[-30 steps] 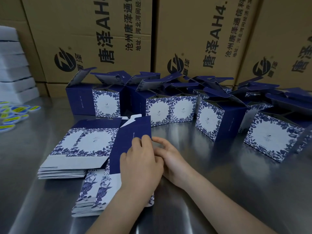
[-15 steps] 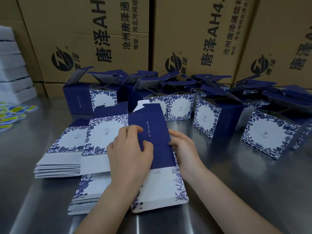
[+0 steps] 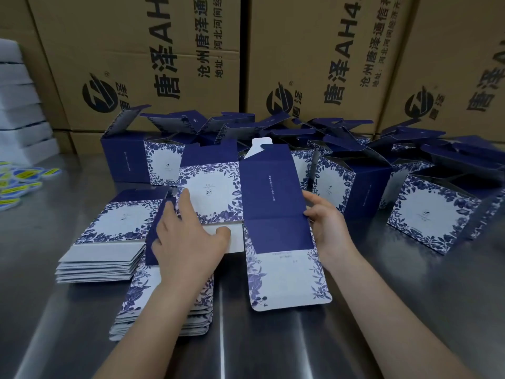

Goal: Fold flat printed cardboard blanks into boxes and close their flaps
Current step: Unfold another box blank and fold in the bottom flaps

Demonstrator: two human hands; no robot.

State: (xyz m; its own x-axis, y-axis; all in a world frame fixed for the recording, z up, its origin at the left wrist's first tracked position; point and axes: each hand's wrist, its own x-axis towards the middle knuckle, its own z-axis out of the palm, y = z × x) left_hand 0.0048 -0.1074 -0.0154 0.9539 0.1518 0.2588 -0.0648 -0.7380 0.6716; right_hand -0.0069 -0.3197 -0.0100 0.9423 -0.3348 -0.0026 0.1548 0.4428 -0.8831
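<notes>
Since half a second ago, your hands have moved apart and the blank [image 3: 273,198] between them has opened wider, showing a white floral panel on the left and a navy panel on the right.

Your left hand [image 3: 188,242] holds the blank's left side. The forefinger lies straight up the floral panel, the thumb presses the pale flap below it, and the other fingers curl at the left edge. Your right hand [image 3: 328,228] pinches the right edge of the navy panel, thumb in front and fingers behind.

You hold the blank tilted up in front of you, above the counter [image 3: 382,310]. Its long floral flap hangs nearest you; I cannot tell whether it touches the steel.

Under your left wrist lies the near stack [image 3: 142,310] of flat blanks. Just beyond it to the left is the left stack [image 3: 109,242], floral side up.

Behind the blank, many folded boxes [image 3: 426,214] stand in a crowded row across the counter, with their top flaps open. Brown printed cartons [image 3: 164,50] form a wall behind them. At far left are white foam [image 3: 16,105] slabs, with yellow and blue stickers [image 3: 16,179] on the counter below them.
</notes>
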